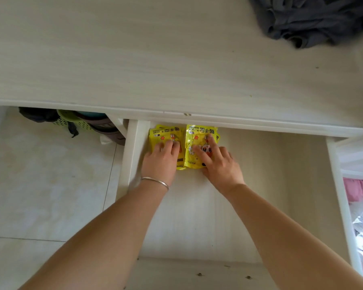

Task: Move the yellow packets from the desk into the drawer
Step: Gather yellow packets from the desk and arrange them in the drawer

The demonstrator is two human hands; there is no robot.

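1. Status: two stacks of yellow packets lie side by side in the far left corner of the open drawer [249,185], their far ends tucked just under the front edge of the tabletop [155,59]. Left stack [166,133] sits against the drawer's left wall; right stack [199,135] touches it.
2. My left hand [160,162] lies flat on the left stack, fingers straight and together, pressing down, gripping nothing. A thin bangle [155,182] sits on that wrist.
3. My right hand [220,164] lies on the right stack with fingers spread and nearly straight. The thumb sits at the stack's near edge; I cannot tell whether it is hooked under the packets.
4. No yellow packets show on the tabletop, only a grey cloth [310,19] at its far right corner. Judgement: transfer looks complete or nearly so; the step in hand is squaring and settling the stacks.
5. To do it well: press evenly with flat palms, nudge both stacks toward the left wall and far corner, keep the edges aligned.
6. Foil pouches look slick. Judgement: top packets may slide if I lift off at an angle, so I should lift both hands straight up.
7. Check that the stacks sit low enough to pass under the tabletop's edge before closing the drawer.
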